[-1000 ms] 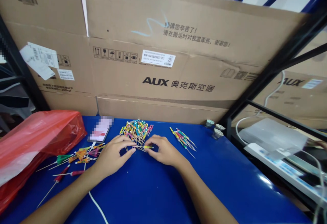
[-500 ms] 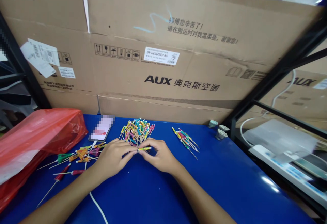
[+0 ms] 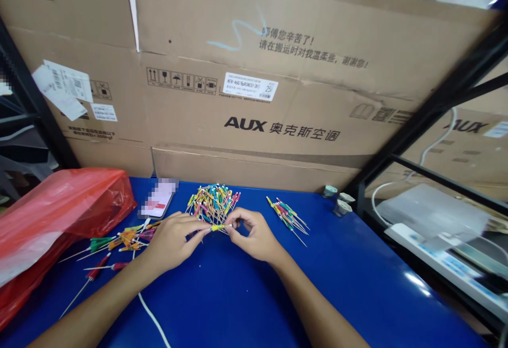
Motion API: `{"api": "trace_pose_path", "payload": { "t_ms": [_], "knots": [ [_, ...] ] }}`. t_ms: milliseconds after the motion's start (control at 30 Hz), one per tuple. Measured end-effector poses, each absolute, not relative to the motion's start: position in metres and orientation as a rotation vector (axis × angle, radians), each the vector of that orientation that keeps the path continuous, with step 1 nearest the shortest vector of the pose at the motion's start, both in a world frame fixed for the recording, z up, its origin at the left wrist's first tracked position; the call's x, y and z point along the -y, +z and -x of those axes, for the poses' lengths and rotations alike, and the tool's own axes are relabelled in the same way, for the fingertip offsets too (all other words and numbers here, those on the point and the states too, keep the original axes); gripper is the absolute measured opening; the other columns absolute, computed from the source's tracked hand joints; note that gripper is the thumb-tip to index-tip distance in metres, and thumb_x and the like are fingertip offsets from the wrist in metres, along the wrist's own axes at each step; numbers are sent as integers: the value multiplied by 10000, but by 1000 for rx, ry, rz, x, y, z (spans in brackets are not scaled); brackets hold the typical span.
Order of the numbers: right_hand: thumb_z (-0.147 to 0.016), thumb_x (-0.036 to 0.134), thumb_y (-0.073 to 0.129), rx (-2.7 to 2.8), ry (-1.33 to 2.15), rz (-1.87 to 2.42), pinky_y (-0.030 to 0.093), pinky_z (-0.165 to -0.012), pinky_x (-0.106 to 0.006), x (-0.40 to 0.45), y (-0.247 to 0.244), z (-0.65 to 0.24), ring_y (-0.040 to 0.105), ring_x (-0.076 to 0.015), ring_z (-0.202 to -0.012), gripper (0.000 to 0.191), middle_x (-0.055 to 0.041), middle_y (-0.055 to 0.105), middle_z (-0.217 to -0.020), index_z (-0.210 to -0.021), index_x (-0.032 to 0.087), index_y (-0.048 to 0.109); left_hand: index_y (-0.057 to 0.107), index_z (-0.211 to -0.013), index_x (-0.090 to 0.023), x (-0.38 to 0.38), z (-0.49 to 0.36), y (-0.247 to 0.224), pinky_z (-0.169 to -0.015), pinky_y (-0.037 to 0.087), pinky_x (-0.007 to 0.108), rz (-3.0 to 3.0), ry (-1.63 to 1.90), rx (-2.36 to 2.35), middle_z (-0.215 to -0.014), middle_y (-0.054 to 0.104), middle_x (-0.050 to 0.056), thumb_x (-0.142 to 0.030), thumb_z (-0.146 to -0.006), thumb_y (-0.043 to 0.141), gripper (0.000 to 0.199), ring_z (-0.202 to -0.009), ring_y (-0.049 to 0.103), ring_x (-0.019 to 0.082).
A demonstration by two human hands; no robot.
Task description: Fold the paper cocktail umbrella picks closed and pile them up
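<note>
Between a person's two hands, over a blue workbench [image 3: 357, 284], a yellow-tipped pick [image 3: 218, 227] lies crosswise at fingertip height, just in front of a heap of coloured picks [image 3: 212, 204]. The right hand [image 3: 254, 237] pinches the pick's right end between thumb and forefinger, closed on it. The left hand [image 3: 174, 242] reaches in from the other side with its fingers together, their tips at or against the pick's left end, though this view cannot show whether they clamp it. The step in hand appears to be handling one pick on its own, apart from the rest.

Just beyond the grip, the heap's sticks cross in a loose bundle; right of the grip lies a smaller, roughly aligned bunch [image 3: 286, 221]. Left of the grip, past the left hand, picks with larger green, orange and red tufts [image 3: 119, 242] lie scattered near a blurred phone [image 3: 159, 197] and a red plastic bag [image 3: 51, 216]. A white cable [image 3: 150, 319] runs out from under the left forearm. The moment seems to call for a steady pinch, the stick being so thin and the heap so close.
</note>
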State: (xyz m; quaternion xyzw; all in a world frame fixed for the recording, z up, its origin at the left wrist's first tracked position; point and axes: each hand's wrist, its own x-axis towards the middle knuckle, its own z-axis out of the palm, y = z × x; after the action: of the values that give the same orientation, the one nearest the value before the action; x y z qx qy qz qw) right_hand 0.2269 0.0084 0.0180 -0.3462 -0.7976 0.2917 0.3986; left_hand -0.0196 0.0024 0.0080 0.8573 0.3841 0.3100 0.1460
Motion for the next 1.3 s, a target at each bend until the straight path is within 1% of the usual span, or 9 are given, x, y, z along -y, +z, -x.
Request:
{"api": "trace_pose_path", "payload": {
  "t_ms": [167, 333, 467, 533, 733, 967, 1133, 1233, 1300],
  "knots": [
    [-886, 263, 616, 2007, 714, 969, 476, -654, -258, -13, 21, -235, 556, -139, -693, 95, -27, 644, -782, -868, 174, 643, 732, -951, -271, -7, 22, 9, -750, 449, 351, -2241, 892, -1206, -849, 771, 17, -409, -934, 543, 235, -757, 675, 225],
    [-850, 163, 601, 2330, 714, 938, 472, -691, -262, -7, 18, -223, 585, -142, -712, 80, -14, 664, -797, -859, 201, 670, 639, -967, -202, -12, 18, 1, -620, 472, 279, -1773, 904, -1078, -901, 773, 57, -449, -922, 533, 272, -667, 663, 181],
    [-840, 134, 613, 2522, 654, 856, 472, -767, -288, -2, 17, -214, 600, -158, -764, 137, -9, 663, -792, -913, 224, 687, 589, -952, -183, -12, 12, -1, -491, 402, 245, -1629, 877, -983, -898, 769, 76, -508, -904, 540, 332, -468, 519, 112],
    [-863, 153, 608, 2514, 634, 863, 471, -770, -290, -2, 19, -214, 602, -160, -765, 137, -9, 664, -791, -942, 228, 689, 577, -940, -182, -12, 10, -1, -464, 374, 238, -1603, 869, -949, -901, 768, 78, -528, -902, 534, 351, -428, 470, 93],
    [-961, 276, 537, 2145, 560, 989, 466, -716, -278, -3, 21, -213, 606, -159, -787, 164, -43, 703, -912, -1017, 225, 682, 565, -946, -178, -11, 6, -6, -452, 359, 231, -1580, 797, -888, -943, 763, 99, -529, -907, 534, 355, -413, 450, 78],
    [-908, 351, 635, 2071, 500, 978, 473, -691, -274, -3, 11, -204, 590, -160, -731, 186, -30, 660, -762, -803, 200, 657, 600, -1032, -170, -3, -1, -7, -444, 343, 214, -1609, 723, -874, -870, 747, 61, -512, -900, 561, 368, -430, 471, 80],
    [-965, 337, 546, 2132, 502, 931, 467, -720, -289, -2, 16, -209, 585, -166, -745, 198, -32, 659, -783, -877, 219, 679, 598, -985, -177, -5, -1, -9, -449, 343, 220, -1606, 754, -875, -801, 739, 45, -514, -892, 569, 351, -425, 461, 85],
    [-972, 331, 527, 2150, 468, 930, 457, -721, -296, -1, 20, -212, 569, -168, -729, 223, -30, 640, -751, -848, 217, 672, 623, -943, -174, -6, 0, -10, -454, 351, 221, -1625, 767, -914, -773, 731, 38, -515, -886, 570, 350, -435, 469, 90],
    [-969, 332, 528, 2156, 431, 937, 449, -715, -301, 0, 22, -214, 552, -170, -713, 231, -28, 620, -720, -818, 213, 656, 643, -919, -171, -7, 1, -9, -456, 362, 223, -1633, 790, -957, -805, 738, 49, -518, -886, 562, 358, -446, 477, 94]
  ]
}}
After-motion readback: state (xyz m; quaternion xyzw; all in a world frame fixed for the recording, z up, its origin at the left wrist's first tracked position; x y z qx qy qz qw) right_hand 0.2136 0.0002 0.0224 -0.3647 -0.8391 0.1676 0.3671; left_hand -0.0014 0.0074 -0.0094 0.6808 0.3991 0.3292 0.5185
